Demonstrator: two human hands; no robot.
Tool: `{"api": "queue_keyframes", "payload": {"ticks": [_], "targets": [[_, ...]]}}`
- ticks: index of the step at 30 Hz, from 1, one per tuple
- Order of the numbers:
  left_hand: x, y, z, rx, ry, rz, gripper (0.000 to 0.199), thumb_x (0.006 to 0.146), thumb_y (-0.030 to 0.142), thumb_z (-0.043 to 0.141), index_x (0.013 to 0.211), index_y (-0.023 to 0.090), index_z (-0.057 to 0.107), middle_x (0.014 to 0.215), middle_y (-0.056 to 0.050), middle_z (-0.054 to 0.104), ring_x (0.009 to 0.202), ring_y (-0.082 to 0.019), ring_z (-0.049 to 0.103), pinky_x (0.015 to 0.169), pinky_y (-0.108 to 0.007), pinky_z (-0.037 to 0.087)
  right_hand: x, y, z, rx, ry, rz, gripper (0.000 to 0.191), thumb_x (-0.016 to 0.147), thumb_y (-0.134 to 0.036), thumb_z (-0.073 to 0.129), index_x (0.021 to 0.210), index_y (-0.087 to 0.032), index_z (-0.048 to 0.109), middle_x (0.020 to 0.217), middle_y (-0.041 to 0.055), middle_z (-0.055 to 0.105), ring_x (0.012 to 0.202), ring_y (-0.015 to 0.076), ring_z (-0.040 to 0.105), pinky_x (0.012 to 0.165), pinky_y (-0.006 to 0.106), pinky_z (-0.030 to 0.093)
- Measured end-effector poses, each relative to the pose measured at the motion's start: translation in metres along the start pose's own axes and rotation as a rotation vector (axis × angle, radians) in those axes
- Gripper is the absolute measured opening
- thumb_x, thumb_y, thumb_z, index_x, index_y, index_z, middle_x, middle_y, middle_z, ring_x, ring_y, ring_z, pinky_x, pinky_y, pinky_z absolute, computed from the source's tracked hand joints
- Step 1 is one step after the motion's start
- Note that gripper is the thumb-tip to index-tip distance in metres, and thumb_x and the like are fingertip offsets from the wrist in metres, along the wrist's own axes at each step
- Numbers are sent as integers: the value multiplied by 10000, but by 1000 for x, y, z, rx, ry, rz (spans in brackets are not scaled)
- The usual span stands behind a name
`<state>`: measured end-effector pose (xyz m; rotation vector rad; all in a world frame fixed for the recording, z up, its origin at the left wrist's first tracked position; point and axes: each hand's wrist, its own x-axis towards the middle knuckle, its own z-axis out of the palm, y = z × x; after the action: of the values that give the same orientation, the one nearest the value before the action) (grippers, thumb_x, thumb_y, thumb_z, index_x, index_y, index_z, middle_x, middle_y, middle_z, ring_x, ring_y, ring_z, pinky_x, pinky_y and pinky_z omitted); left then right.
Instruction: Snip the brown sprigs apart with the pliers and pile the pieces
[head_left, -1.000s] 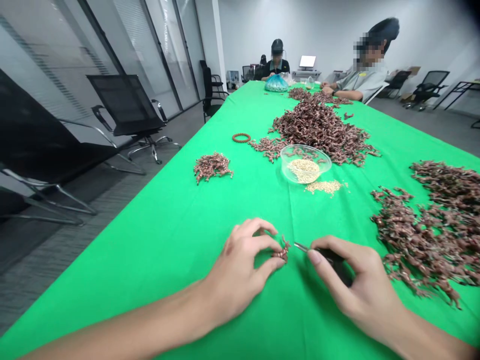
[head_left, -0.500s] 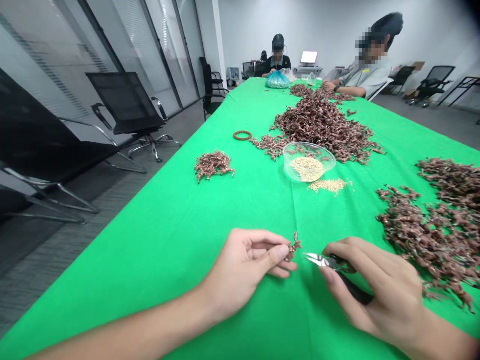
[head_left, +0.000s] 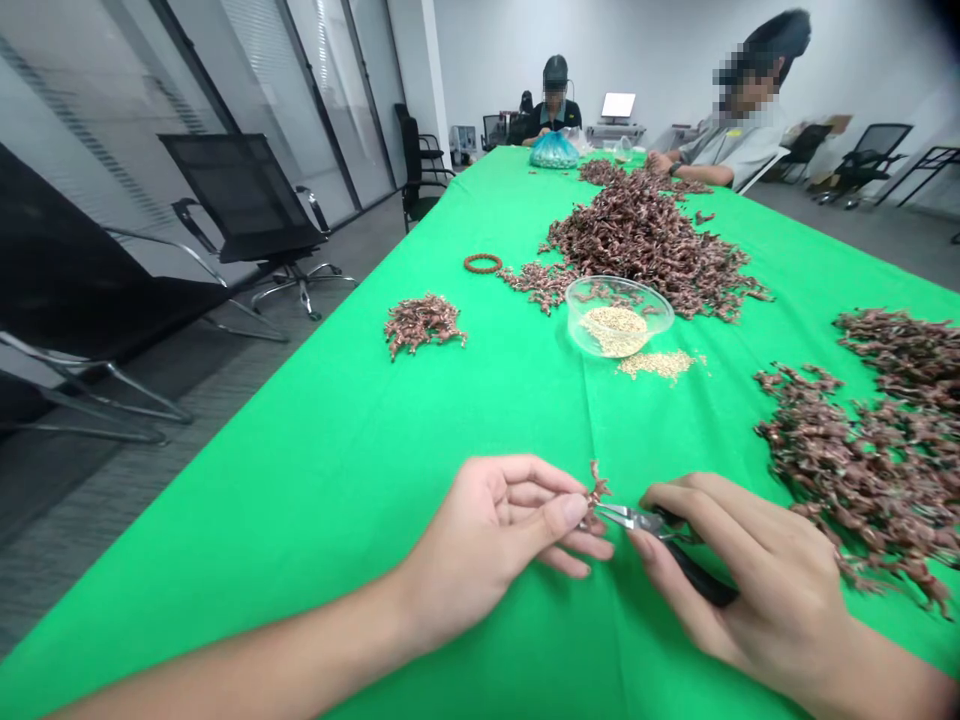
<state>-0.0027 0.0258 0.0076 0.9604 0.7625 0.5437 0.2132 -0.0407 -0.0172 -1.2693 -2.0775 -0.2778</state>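
Note:
Between the thumb and fingers of my left hand (head_left: pixel 517 520) is a small brown figurine (head_left: pixel 598 488), partly hidden by the fingertips. My right hand (head_left: pixel 757 570) is wrapped round a pair of cutting pliers (head_left: pixel 637 520) with dark handles and slim metal jaws. The tips of the jaws reach the figurine, close to my left thumb. Whether they bite into it, I cannot tell. To the right of my right hand lies a pile of similar brown figurines (head_left: pixel 862 470).
A clear plastic bowl (head_left: pixel 577 335) holds beige bits, with more bits (head_left: pixel 660 365) spilled beside it. Behind it rises a large figurine heap (head_left: pixel 645 235); a small heap (head_left: pixel 425 325) lies left. A brown ring (head_left: pixel 482 264) rests nearby. Two people sit at the green table's (head_left: pixel 300 500) far end.
The plier jaws have come left onto the figurine, closing the gap seen before. My left hand has stayed nearly in place, and the view has tipped slightly down.

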Motion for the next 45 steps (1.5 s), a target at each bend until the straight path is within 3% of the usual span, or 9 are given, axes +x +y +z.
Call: {"api": "queue_keyframes", "payload": {"ticks": [17, 33, 37, 41, 45], "targets": [[0, -2, 0, 18, -16, -9, 236, 840, 283, 743, 924, 83, 648, 893, -129, 775, 803, -237, 776, 606, -223, 611, 2, -1, -3, -135, 7, -75, 187, 859, -253, 689, 977, -122, 628, 788, 88, 668, 638, 159, 610, 567, 271, 457], [0, -2, 4, 27, -8, -20, 214, 817, 256, 762, 877, 85, 648, 860, -140, 777, 760, -232, 774, 566, -214, 599, -1, -3, 0, -100, 27, -42, 167, 882, -246, 681, 942, -94, 650, 804, 101, 671, 645, 142, 606, 558, 258, 418], [0, 5, 0, 7, -83, -73, 186, 867, 265, 699, 858, 83, 661, 880, -146, 768, 730, -226, 771, 557, -219, 593, -1, -5, -1, -120, 50, -73, 170, 873, -228, 694, 960, -90, 643, 819, 109, 672, 667, 149, 603, 584, 262, 430], [2, 13, -9, -12, -252, -175, 274, 956, 284, 542, 927, 70, 711, 942, -181, 759, 762, -229, 772, 598, -241, 600, 0, -7, -4, -145, 81, -106, 178, 878, -234, 689, 957, -82, 643, 800, 99, 664, 675, 147, 587, 616, 264, 442], [3, 16, -15, -42, -372, -238, 254, 950, 237, 535, 957, 73, 730, 978, -184, 755, 790, -218, 769, 638, -240, 603, 0, -8, -7, -157, 89, -136, 183, 877, -227, 692, 961, -70, 655, 797, 105, 667, 699, 158, 585, 644, 273, 450]]}}
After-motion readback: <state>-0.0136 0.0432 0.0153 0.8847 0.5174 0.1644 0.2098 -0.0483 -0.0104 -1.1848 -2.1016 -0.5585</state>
